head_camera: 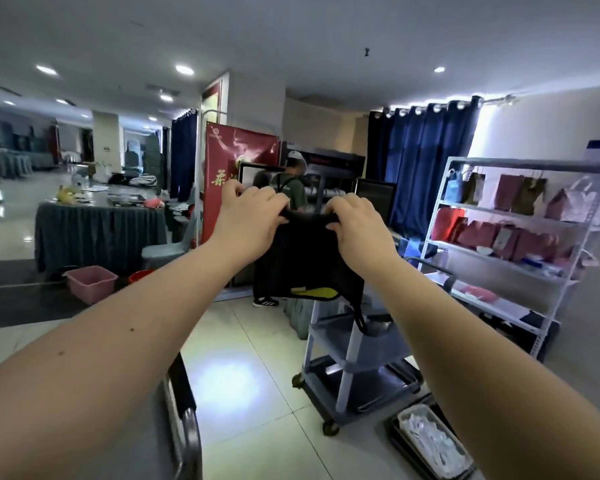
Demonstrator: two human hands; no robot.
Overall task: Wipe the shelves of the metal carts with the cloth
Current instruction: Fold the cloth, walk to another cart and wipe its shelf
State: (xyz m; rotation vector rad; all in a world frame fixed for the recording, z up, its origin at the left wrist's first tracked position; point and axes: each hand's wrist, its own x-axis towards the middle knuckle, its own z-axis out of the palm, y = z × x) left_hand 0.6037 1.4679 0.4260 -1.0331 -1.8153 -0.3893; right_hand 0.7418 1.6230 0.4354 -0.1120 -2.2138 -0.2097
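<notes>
A black cloth [305, 258] with a yellow patch near its lower edge hangs in the air in front of me. My left hand [252, 220] grips its top left corner and my right hand [359, 225] grips its top right corner, stretching the top edge between them. Below and behind the cloth stands a grey wheeled cart [354, 362] with several shelves; a metal bowl lies on its middle shelf. A curved metal handle [187, 424] of another cart shows at the bottom left, under my left forearm.
A person [288, 188] stands beyond the cloth by a red banner [236, 161]. A white rack [520, 244] of bags lines the right wall. Trays [430, 441] lie on the floor at the lower right. A draped table [97, 230] and a pink bin [90, 282] stand at left.
</notes>
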